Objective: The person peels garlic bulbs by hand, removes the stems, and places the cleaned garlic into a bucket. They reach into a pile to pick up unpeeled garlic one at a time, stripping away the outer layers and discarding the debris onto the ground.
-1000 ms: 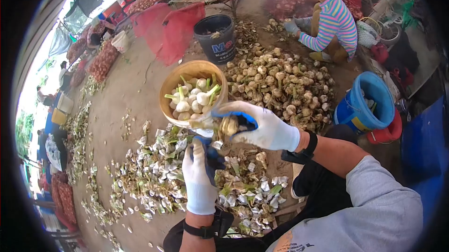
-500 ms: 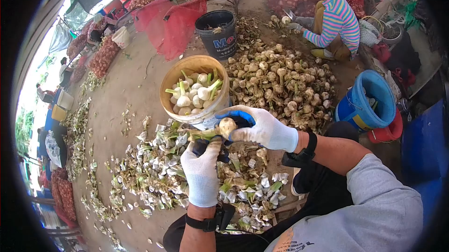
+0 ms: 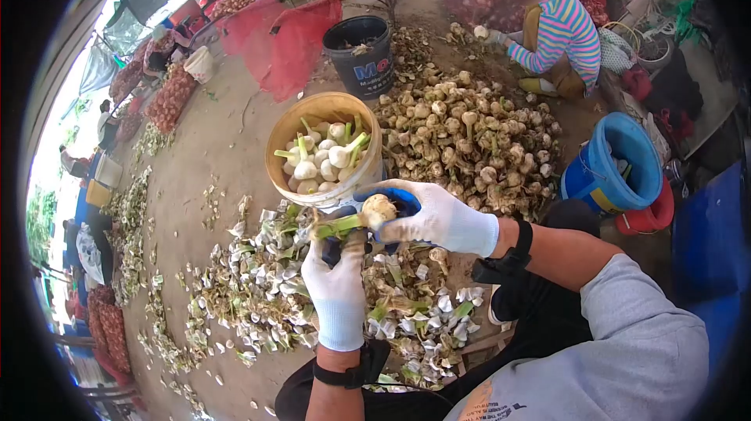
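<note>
Garlic bulb [image 3: 379, 208]: pale and round, green stalk pointing left, held just in front of the tan bucket [image 3: 285, 179] and below its near rim, between both gloved hands.
Right hand [image 3: 438, 219]: white glove with blue fingertips, curled closed around the bulb from the right and wrapping its far side; black strap at the wrist.
Left hand [image 3: 338, 292]: white glove, reaching up from below the tan bucket, fingers closed around the green stalk just left of the bulb; black strap at the wrist. Impossible to tell whether anything else sits in this grip.
Tan bucket: round, open, holding cleaned white bulbs with short green stalks; touching or nearly touching the right hand's fingertips at its near rim.
Trimmings [image 3: 258, 288]: skins and cut stalks spread over the ground below and left of the tan bucket, beneath both hands.
Unpeeled pile [image 3: 469, 139]: heap of dirt-coloured garlic on the ground right of the tan bucket.
Black bucket [image 3: 361, 53]: upright beyond the tan bucket, lettered on its side.
Blue bucket [image 3: 614, 167]: far right of the tan bucket, past the unpeeled pile, with a red basin just under it.
Other person [image 3: 559, 34]: striped sleeves, crouched beyond the unpeeled pile, far up and right of the tan bucket.
Red mesh sacks [image 3: 282, 38]: up and left of the black bucket.
</note>
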{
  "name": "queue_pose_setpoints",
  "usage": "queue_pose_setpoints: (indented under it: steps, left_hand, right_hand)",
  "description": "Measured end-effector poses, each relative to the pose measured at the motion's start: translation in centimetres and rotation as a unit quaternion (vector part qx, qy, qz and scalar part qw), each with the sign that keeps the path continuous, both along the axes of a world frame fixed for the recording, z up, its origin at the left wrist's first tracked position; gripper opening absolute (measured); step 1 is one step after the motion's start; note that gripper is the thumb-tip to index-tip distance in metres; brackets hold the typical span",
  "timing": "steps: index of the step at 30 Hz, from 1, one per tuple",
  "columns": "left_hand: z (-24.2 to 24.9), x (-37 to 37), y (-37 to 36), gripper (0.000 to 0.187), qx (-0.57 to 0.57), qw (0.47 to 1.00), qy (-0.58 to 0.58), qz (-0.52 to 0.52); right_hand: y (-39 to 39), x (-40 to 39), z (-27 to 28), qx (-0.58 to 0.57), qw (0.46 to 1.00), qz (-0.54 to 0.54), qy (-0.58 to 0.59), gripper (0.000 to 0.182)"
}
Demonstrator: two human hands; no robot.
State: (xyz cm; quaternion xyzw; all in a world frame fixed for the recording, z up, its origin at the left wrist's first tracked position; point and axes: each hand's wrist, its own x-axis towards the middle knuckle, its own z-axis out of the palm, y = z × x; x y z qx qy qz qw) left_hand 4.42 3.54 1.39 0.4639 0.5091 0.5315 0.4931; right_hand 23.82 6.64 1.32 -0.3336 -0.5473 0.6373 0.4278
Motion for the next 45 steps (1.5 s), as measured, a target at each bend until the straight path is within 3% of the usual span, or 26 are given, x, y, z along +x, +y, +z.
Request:
queue_pose_setpoints:
  steps: [5, 7, 10, 11, 12, 15, 18, 20, 22, 24, 26, 27, 29, 30, 32, 34, 35, 37, 38, 41, 45]
  left_hand:
    - [0.2, -0.3, 0.0, 0.026, -0.031, 0.998, -0.046, -0.03]
    - [0.9, 0.1, 0.0, 0.026, -0.087, 0.975, -0.202, -0.016]
    - [0.7, -0.2, 0.4, 0.025, -0.096, 0.959, -0.265, -0.016]
    - [0.9, -0.2, 0.3, 0.025, -0.095, 0.955, -0.281, -0.015]
    - [0.7, -0.2, 0.4, 0.025, -0.094, 0.955, -0.281, -0.015]
    - [-0.3, 0.1, 0.3, 0.026, -0.047, 0.991, -0.124, 0.005]
    - [-0.3, 0.5, -0.6, 0.029, -0.015, 0.999, 0.027, -0.009]
    - [-0.7, 0.3, -0.6, 0.029, -0.026, 0.999, -0.025, 0.013]
    - [-0.2, -0.2, 0.0, 0.03, -0.047, 0.986, -0.15, 0.06]
    - [-0.3, -2.7, 1.1, 0.028, -0.027, 0.983, -0.113, 0.145]
    - [0.5, -4.8, 1.6, 0.023, -0.024, 0.99, -0.008, 0.14]
    - [0.1, -5.8, 2.0, 0.024, 0.022, 0.98, 0.14, 0.14]
    - [-0.7, -7.3, 1.8, 0.03, 0.052, 0.893, 0.434, 0.108]
    - [-1.1, -7.9, 1.2, 0.035, 0.033, 0.817, 0.571, 0.076]
    - [-2.4, -7.9, 0.1, 0.033, 0.081, 0.767, 0.634, 0.059]
    - [-2.4, -8.3, -0.5, 0.028, 0.0, 0.764, 0.645, -0.012]
    - [-1.5, -7.8, -0.7, 0.028, -0.004, 0.764, 0.645, -0.008]
    - [0.6, -6.3, -0.8, 0.021, -0.004, 0.865, 0.501, 0.023]
    - [1.1, -5.8, -0.9, 0.021, -0.007, 0.866, 0.499, 0.025]
    - [2.4, -4.3, -1.2, 0.025, -0.047, 0.97, 0.239, -0.025]
    - [1.9, -3.3, -1.9, 0.032, 0.026, 0.98, 0.188, -0.055]
  right_hand:
    - [0.3, 0.7, -0.2, -0.041, 0.999, 0.0, 0.019, 0.057]
    - [0.8, 1.4, -1.4, -0.196, 0.96, 0.075, 0.184, 0.053]
    - [1.5, 1.7, -3.7, -0.225, 0.93, 0.089, 0.277, 0.05]
    - [1.1, 1.4, -2.7, -0.198, 0.94, 0.093, 0.26, 0.051]
    - [1.2, 1.1, -2.7, -0.197, 0.94, 0.094, 0.26, 0.051]
    - [1.0, 0.4, -2.6, -0.027, 0.998, -0.031, 0.055, 0.054]
    - [0.7, 0.6, -2.2, 0.027, 0.996, -0.073, -0.048, 0.048]
    - [1.3, 1.0, -2.5, -0.126, 0.985, -0.072, 0.09, 0.04]
    - [1.8, 1.2, -2.7, -0.098, 0.979, -0.102, 0.146, 0.036]
    - [2.4, 2.0, -1.4, -0.135, 0.965, -0.132, 0.182, 0.035]
    - [3.4, 3.2, -1.9, -0.108, 0.973, -0.121, 0.165, 0.044]
    - [3.4, 3.4, -1.9, -0.102, 0.974, -0.115, 0.169, 0.043]
    - [3.3, 3.4, -1.8, -0.1, 0.974, -0.106, 0.173, 0.042]
    - [3.0, 3.3, -1.8, -0.061, 0.989, -0.097, 0.099, 0.04]
    - [2.4, 2.8, -1.2, 0.021, 0.996, -0.074, -0.052, 0.036]
    - [1.7, 2.1, 0.0, -0.003, 0.998, -0.056, -0.032, 0.041]
    - [1.6, 1.7, 0.4, 0.015, 0.998, -0.047, -0.038, 0.045]
    - [1.5, 1.1, -0.1, 0.04, 0.999, -0.023, -0.02, 0.058]
    - [1.3, 0.8, -0.2, 0.038, 0.999, -0.02, -0.021, 0.058]
    - [1.1, 0.0, -0.6, 0.09, 0.996, 0.01, -0.028, 0.062]
    - [0.9, -0.8, -1.0, 0.095, 0.994, 0.051, -0.032, 0.062]
